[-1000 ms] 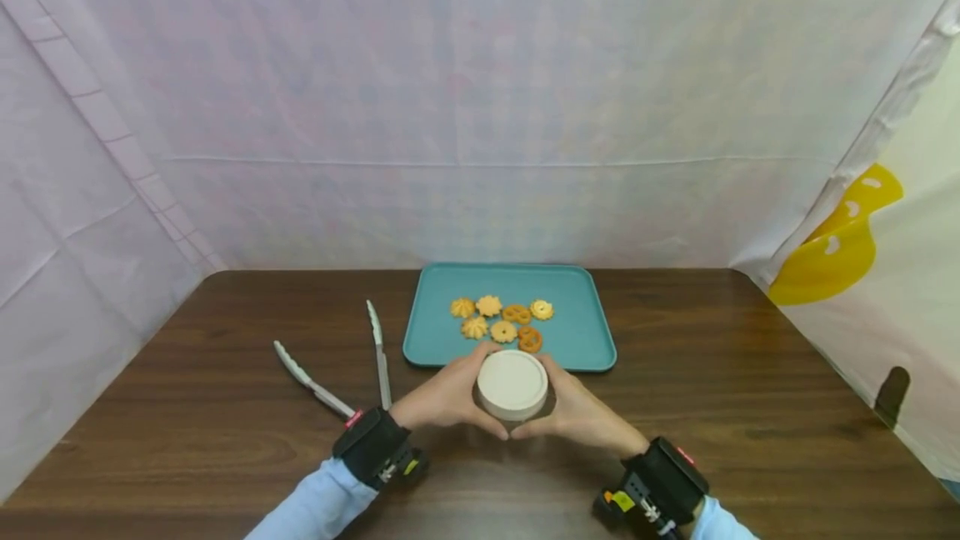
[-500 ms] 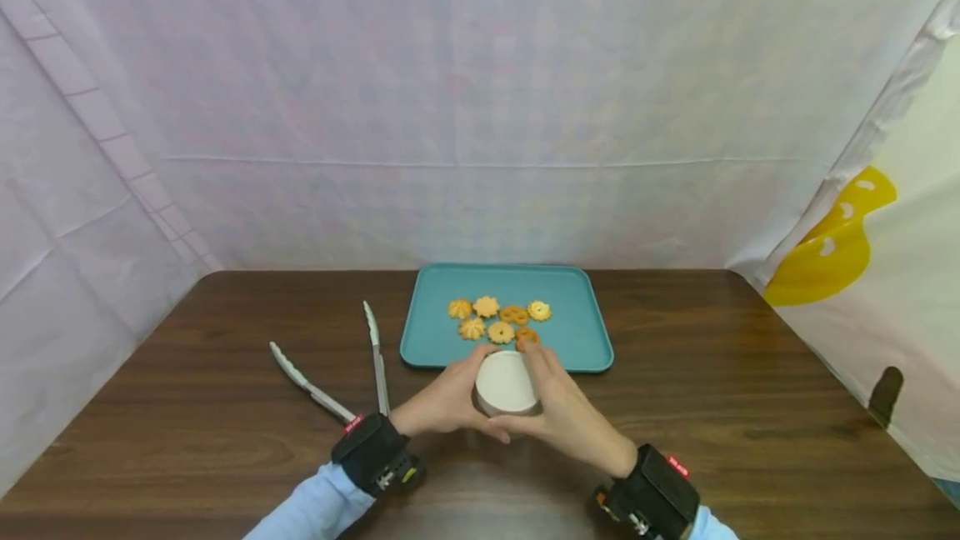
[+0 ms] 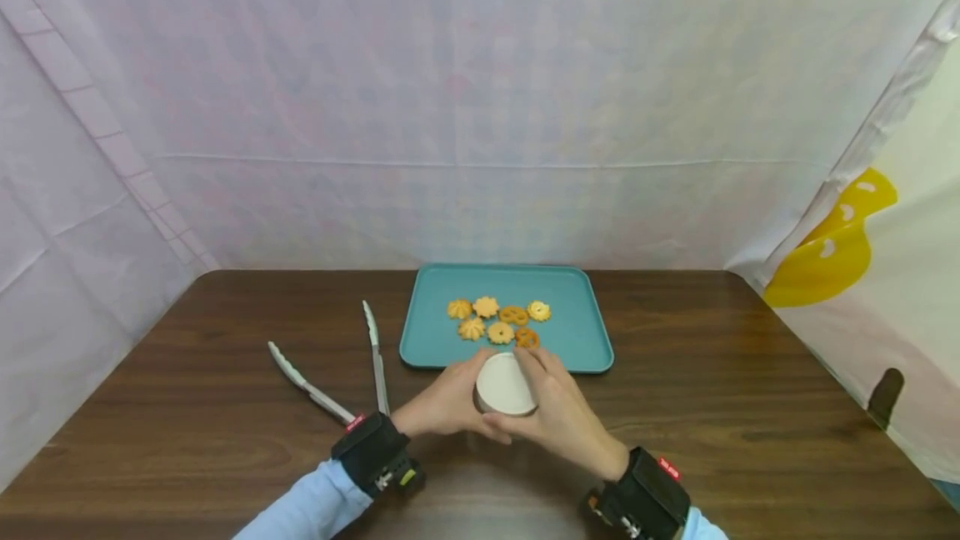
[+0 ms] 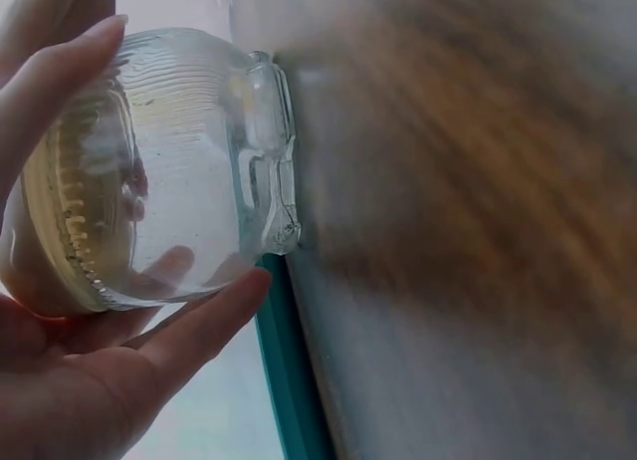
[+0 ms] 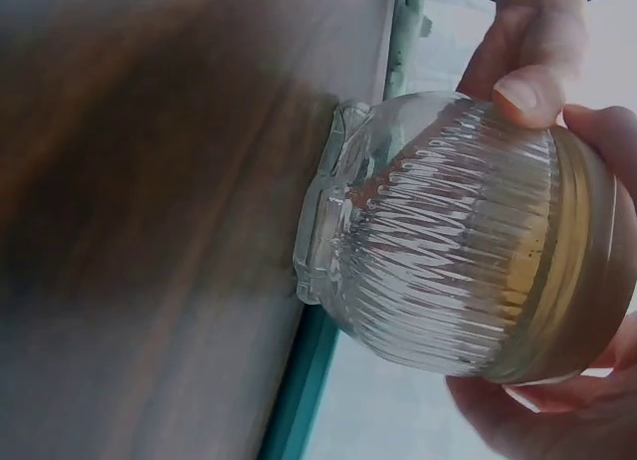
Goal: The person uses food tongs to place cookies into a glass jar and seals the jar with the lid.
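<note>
A clear ribbed glass jar [image 4: 189,171] with a cream-white round lid [image 3: 506,384] stands upright on the table, just in front of the tray. My left hand [image 3: 448,403] holds the jar from its left side, thumb and fingers curved around the glass. From the right, my right hand [image 3: 566,415] grips the lid, fingers at its far edge and thumb at its near edge. In the right wrist view the jar's footed base [image 5: 323,211] touches the wood. What the jar contains cannot be made out clearly.
Behind the jar lies a teal tray [image 3: 581,340] bearing several cookies [image 3: 472,328] and pretzel-shaped biscuits [image 3: 527,337]. Metal tongs [image 3: 377,361] lie spread on the brown table [image 3: 187,407], left of the tray, partly hidden by my left wrist. White cloth [image 3: 450,107] hangs behind the table.
My right hand has turned counterclockwise around the lid, and its fingers now cover the lid's right side. The left hand has stayed almost still on the jar.
</note>
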The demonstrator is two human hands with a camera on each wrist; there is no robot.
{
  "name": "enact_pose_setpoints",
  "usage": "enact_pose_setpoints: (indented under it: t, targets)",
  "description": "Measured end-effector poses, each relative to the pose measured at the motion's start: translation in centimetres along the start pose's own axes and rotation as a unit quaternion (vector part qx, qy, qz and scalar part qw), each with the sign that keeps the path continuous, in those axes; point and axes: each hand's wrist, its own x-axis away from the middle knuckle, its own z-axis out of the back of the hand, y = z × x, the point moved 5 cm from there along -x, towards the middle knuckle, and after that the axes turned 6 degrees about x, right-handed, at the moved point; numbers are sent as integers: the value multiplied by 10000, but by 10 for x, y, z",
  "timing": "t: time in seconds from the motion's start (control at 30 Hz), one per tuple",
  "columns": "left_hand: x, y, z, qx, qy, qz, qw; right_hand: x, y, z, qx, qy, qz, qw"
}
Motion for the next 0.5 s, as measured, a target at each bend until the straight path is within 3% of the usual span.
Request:
enact_pose_setpoints:
  t: [0.5]
  targets:
    - [-4,-1,2,-292,-103,42,9995,-3,8,-1,-451,-355,25,9983]
